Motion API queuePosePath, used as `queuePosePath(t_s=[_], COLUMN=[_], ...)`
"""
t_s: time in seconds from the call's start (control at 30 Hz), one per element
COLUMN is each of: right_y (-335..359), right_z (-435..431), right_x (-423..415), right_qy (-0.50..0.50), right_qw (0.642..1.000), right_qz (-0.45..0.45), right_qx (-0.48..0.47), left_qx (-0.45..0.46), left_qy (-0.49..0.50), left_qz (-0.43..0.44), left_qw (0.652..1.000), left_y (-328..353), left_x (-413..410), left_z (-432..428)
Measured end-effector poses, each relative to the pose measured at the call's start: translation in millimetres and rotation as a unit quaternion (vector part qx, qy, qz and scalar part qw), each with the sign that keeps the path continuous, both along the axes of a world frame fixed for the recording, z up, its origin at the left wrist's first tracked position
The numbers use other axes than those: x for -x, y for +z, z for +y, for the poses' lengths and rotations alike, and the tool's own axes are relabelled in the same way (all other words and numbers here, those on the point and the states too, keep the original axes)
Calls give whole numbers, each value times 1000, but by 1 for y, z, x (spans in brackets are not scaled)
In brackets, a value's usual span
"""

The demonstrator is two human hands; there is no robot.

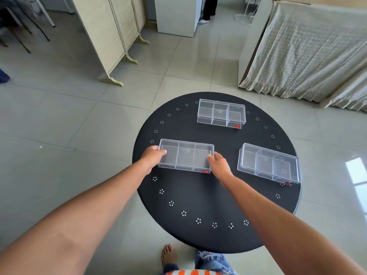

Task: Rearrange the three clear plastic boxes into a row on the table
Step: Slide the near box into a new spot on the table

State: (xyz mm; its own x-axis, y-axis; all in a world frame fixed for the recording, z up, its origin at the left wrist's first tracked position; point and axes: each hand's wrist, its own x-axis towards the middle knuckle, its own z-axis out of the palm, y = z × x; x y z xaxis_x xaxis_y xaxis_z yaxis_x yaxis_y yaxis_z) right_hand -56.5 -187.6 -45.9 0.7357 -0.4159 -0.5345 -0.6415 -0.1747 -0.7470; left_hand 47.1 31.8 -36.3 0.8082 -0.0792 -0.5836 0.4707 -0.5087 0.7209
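Here, left hand (pixel 152 155) and right hand (pixel 218 165) grip the near-left box (pixel 186 155) by its ends.

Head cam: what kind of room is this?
Probably a room in a home or a small studio, not a workshop. Pale floor tiles, a folding screen and a cloth-draped frame surround a small round black table holding three clear boxes; the near-left one is held at both ends.

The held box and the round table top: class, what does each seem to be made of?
Held box: clear, glossy hard plastic; its dividers show through the lid. Table top: matt black, possibly fabric-covered or painted; it shows no shine, so uncertain.
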Motion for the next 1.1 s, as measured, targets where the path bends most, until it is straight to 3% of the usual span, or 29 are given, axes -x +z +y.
queuePosePath(t_s=[0.13,0.6,1.1], right_y=[-1,-9,1], right_z=[10,61,70], right_x=[5,22,21], right_qy=[-12,23,10], right_qw=[999,997,998], right_qz=[-9,3,12], right_qx=[-43,-68,-67], left_qx=[43,9,9], left_qy=[8,28,28], left_qz=[12,-2,19], left_qw=[999,1000,999], left_y=[-5,-10,-10], left_x=[9,17,18], left_z=[3,67,77])
